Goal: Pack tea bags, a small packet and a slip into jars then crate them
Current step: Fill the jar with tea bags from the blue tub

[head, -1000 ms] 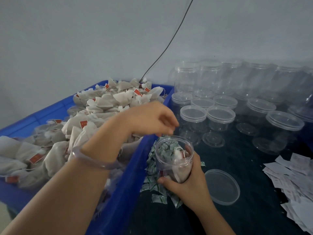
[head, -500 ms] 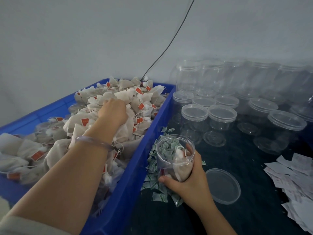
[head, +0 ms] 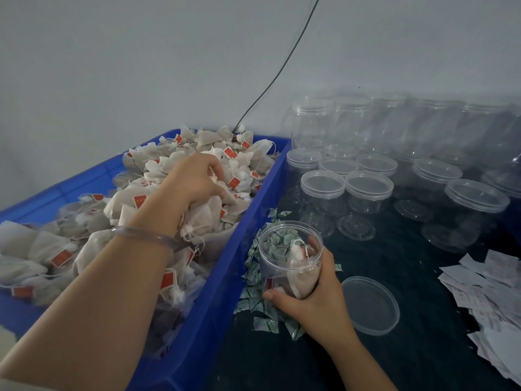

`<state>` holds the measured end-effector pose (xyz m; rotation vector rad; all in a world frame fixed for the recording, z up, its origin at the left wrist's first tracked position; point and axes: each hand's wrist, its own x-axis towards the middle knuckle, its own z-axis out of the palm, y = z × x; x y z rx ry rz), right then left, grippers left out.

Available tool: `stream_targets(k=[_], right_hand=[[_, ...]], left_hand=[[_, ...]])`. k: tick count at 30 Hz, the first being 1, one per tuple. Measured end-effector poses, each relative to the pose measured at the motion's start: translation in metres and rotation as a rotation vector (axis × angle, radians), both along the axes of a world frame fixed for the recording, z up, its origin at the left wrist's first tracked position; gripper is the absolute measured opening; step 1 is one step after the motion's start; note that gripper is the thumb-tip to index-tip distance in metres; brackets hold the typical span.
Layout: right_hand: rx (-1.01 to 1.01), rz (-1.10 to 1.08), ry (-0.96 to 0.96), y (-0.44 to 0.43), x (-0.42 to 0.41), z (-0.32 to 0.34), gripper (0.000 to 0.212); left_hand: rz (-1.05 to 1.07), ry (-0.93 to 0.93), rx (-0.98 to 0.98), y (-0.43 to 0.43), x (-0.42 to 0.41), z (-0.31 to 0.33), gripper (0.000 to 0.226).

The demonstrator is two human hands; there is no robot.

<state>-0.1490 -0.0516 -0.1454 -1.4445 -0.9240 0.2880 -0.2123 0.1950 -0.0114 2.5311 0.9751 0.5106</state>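
Observation:
A blue crate [head: 255, 210] on the left holds a heap of white tea bags [head: 169, 165] with red tags. My left hand [head: 194, 179] lies on the heap, its fingers curled around tea bags near the far middle. My right hand [head: 313, 300] grips an open clear jar [head: 287, 249], tilted toward the crate, with tea bags inside. Its loose lid [head: 369, 304] lies flat just right of my hand. Small green-and-white packets [head: 263, 324] are scattered under and around the jar. White paper slips [head: 490, 294] lie at the right edge.
Several empty clear jars [head: 366, 190] with lids stand in rows at the back right, some stacked against the grey wall. A black cable [head: 282, 69] runs down the wall behind the crate. The tabletop [head: 408, 356] is dark.
My left hand left the jar mouth, went back over the crate and sank into the tea bag heap, closing on bags. The right hand and jar stayed in place.

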Motion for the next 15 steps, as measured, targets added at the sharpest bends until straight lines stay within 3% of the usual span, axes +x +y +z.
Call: stream_targets(k=[6, 15], right_hand=[[0.0, -0.002, -0.001, 0.0, 0.0, 0.0, 0.091], [0.0, -0.007, -0.007, 0.0, 0.0, 0.0, 0.092]], left_hand=[[-0.156, -0.152, -0.044, -0.027, 0.0, 0.021, 0.017], [-0.489, -0.228, -0.199, -0.068, 0.0, 0.039, 0.027]])
